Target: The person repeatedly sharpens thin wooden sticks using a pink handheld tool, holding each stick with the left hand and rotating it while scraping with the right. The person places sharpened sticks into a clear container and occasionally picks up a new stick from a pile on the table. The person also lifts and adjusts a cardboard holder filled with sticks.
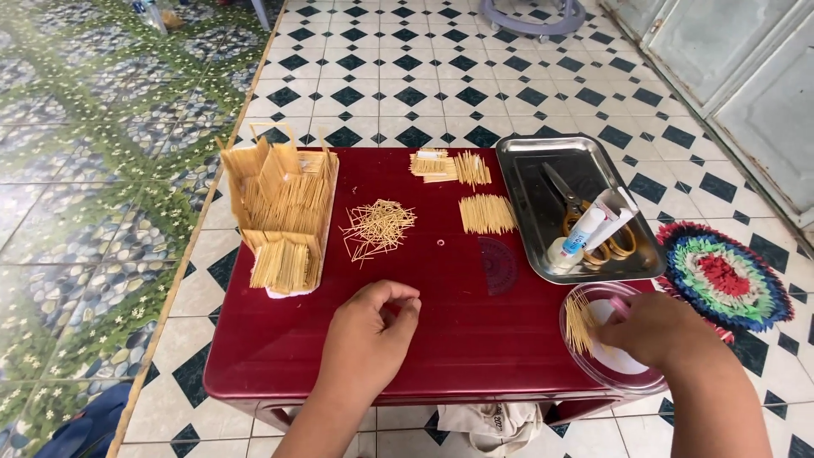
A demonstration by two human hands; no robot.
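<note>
The left hand (366,339) rests low on the red desk (441,339), its fingers (398,307) pinched together, though whether they hold a stick I cannot tell. The right hand (661,332) reaches into a clear round dish (585,356) at the desk's right corner, fingers curled around something pink beside a fan of thin sticks (580,322). Picking one stick cleanly calls for a light pinch near its end, I judge. The dish overhangs the desk edge, so pressing down could tip it. Open room lies mid-desk, between the loose stick pile (379,225), the stick model (282,212) and the metal tray (517,187).
</note>
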